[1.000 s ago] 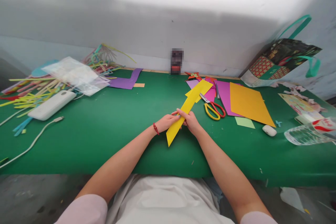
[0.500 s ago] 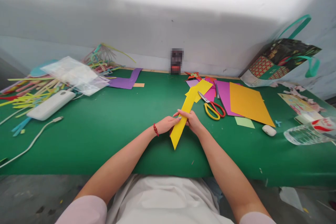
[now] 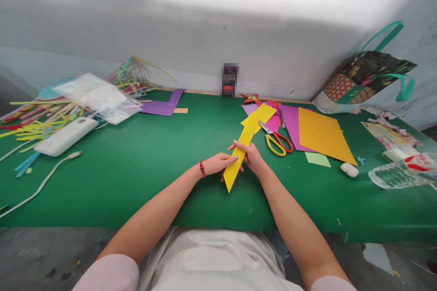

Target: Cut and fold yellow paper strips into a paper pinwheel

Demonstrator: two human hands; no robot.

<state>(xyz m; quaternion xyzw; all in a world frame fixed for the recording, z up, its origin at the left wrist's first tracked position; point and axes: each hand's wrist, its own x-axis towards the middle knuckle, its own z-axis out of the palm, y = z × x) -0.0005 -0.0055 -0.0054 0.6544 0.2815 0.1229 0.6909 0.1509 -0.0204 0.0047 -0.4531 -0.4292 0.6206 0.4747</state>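
Both my hands meet at the middle of the green table (image 3: pixel 143 163), pinching a long yellow paper strip (image 3: pixel 239 157) that runs from near the scissors down to a pointed end toward me. My left hand (image 3: pixel 218 163), with a red bead bracelet at the wrist, grips the strip's left edge with closed fingers. On the right edge my right hand (image 3: pixel 252 157) holds the strip, fingers curled over it. The strip's lower tip hangs just above the table.
Yellow-and-red scissors (image 3: pixel 278 141) lie just right of my hands, beside purple, pink and orange paper sheets (image 3: pixel 321 134). A white power bank (image 3: pixel 64 136) with cable, coloured paper strips and a plastic bag sit at left. A gift bag (image 3: pixel 368 77), plastic bottle (image 3: pixel 399 173) and small white object (image 3: pixel 350 169) are at right.
The strip's lower tip has swung from pointing left toward me to hanging more upright, and it has slid a little up between my fingers. My hands stayed in place.
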